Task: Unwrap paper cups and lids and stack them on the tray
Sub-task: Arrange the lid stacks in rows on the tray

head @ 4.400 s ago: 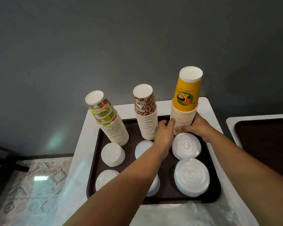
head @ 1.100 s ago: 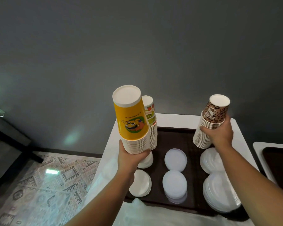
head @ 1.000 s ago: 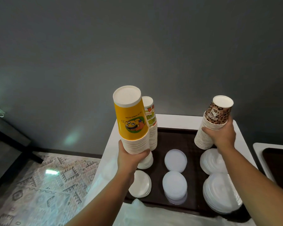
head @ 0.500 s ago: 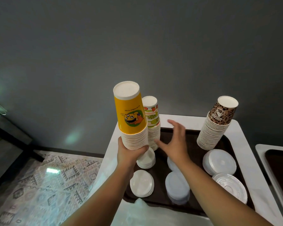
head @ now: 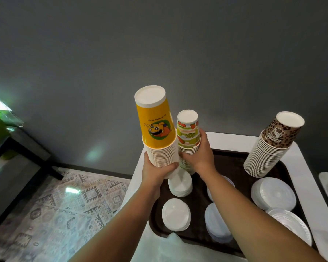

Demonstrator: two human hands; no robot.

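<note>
With the leopard cup stack (head: 269,146) now set on the tray (head: 233,161), the right hand (head: 201,154) has crossed to grip the fruit-print stack (head: 188,137) while the left hand (head: 157,171) still holds the yellow stack (head: 157,129) aloft, suggesting a rearrangement.

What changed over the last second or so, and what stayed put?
The right hand let go of the leopard-print cup stack, now standing at the tray's far right, crossed left and gripped the fruit-print cup stack. The left hand still holds the yellow cup stack; lid piles unchanged.

Café-like serving corner: branded paper cup stacks (head: 269,148), brown tray (head: 233,163), patterned floor (head: 64,201)
</note>
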